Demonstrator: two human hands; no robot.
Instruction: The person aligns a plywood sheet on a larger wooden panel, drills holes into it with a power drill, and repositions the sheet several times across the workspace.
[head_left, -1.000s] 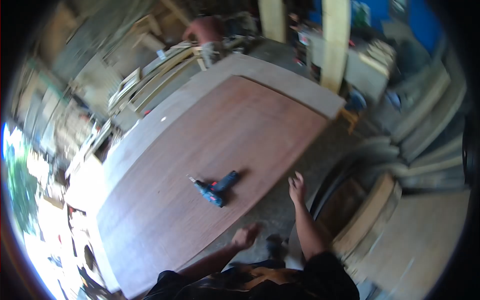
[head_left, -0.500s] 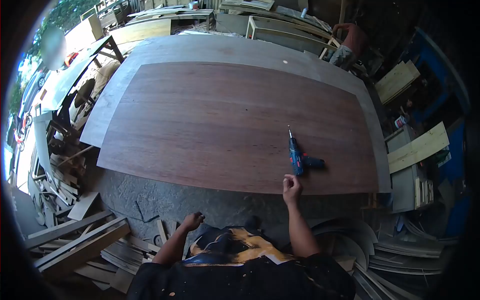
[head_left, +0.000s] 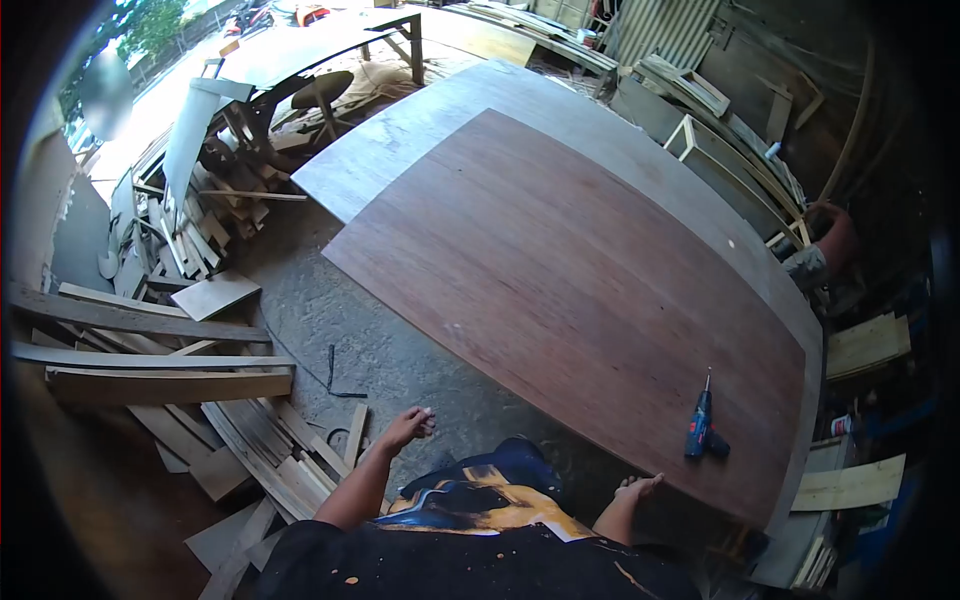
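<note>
A large brown plywood sheet (head_left: 560,290) lies on top of a wider grey-white sheet (head_left: 440,105). On the brown sheet's near right part rests a blue cordless drill (head_left: 697,432) on its side, its long bit pointing away from me. My right hand (head_left: 638,489) is at the sheet's near edge, fingers stretched out and holding nothing, a short way left of the drill. In front of my body, above the concrete floor, my left hand (head_left: 408,427) has its fingers curled together; whatever may be inside them is hidden.
Wood offcuts and beams (head_left: 170,385) are piled at my left. An L-shaped dark object (head_left: 335,375) lies on the concrete floor (head_left: 400,345). A person (head_left: 830,245) bends over at the far right, near a wooden frame (head_left: 735,170). Pale boards (head_left: 850,485) stick out at the right.
My view has swung left, so the sheets and drill appear further right. My right hand has dropped from beside the drill to the sheet's edge and its fingers have opened.
</note>
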